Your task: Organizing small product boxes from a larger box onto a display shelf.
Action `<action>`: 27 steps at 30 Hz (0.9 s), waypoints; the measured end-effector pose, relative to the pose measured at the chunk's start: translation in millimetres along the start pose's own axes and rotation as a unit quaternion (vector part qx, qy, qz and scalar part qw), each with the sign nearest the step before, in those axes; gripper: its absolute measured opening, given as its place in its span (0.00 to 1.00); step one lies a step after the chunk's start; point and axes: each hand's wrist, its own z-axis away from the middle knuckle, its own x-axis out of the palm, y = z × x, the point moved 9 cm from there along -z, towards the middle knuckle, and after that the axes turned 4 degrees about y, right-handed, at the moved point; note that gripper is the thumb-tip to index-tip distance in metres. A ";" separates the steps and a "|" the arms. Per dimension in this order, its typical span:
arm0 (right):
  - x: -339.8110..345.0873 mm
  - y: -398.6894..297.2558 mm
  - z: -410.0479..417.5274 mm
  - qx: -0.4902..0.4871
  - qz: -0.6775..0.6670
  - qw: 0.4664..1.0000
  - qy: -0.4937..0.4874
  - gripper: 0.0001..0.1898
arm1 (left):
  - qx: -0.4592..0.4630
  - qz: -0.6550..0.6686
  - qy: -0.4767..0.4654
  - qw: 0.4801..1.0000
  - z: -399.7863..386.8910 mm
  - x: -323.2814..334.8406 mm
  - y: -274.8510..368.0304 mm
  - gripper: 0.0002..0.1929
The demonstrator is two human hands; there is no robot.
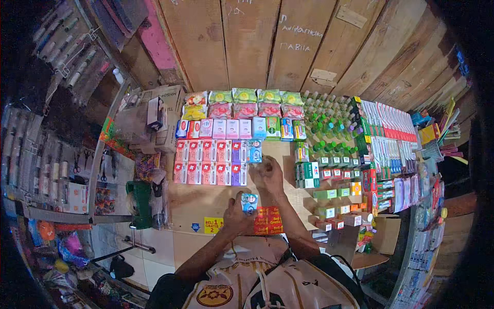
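Observation:
My left hand grips a blue GIV soap box low over the front of the wooden table. My right hand is farther forward with its fingers bent. It is close to the lower right corner of another blue GIV soap box, which ends the back row of pink-and-white boxes. Whether those fingers hold anything is hard to make out. Two rows of pink boxes with a white cross lie left of that hand, and purple ones finish each row.
Red promotional cards lie by my left wrist at the table's front edge. Behind are boxed soaps and soft packs. Green-capped bottles, small cartons and toothpaste boxes fill the right. A cardboard carton stands left.

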 end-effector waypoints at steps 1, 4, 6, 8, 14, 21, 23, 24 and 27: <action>2.0 6.3 7.4 0.053 -0.134 0.989 -0.029 0.23 | -0.002 0.000 0.001 1.000 -3.8 -3.1 3.1 0.37; 12.4 4.9 38.9 0.191 -0.272 0.931 -0.153 0.16 | 0.111 0.017 0.080 0.990 -23.1 -21.2 24.4 0.41; 15.7 3.1 57.4 0.259 -0.307 0.895 -0.195 0.12 | 0.105 0.057 0.100 0.988 -40.7 -20.9 22.5 0.41; 20.8 -5.2 66.7 0.322 -0.323 0.862 -0.220 0.09 | 0.094 0.075 0.101 0.988 -60.6 -26.0 32.9 0.42; 29.1 13.1 15.1 0.230 -0.277 0.922 -0.142 0.10 | 0.113 -0.032 0.138 0.983 -100.5 -29.7 55.1 0.44; 29.6 33.0 -33.0 0.148 -0.151 0.976 -0.047 0.14 | 0.194 0.046 0.114 0.973 -126.4 -27.1 65.5 0.41; 33.0 28.7 -38.7 0.100 -0.099 0.989 -0.049 0.14 | 0.195 0.056 0.117 0.972 -137.2 -17.9 48.7 0.40; 33.4 27.4 -40.6 0.097 -0.070 0.992 -0.045 0.15 | 0.185 0.042 0.139 0.972 -141.4 -18.8 42.1 0.38; 33.2 22.8 -44.5 0.103 -0.050 0.992 -0.049 0.17 | 0.157 0.039 0.151 0.975 -150.4 -17.0 30.0 0.33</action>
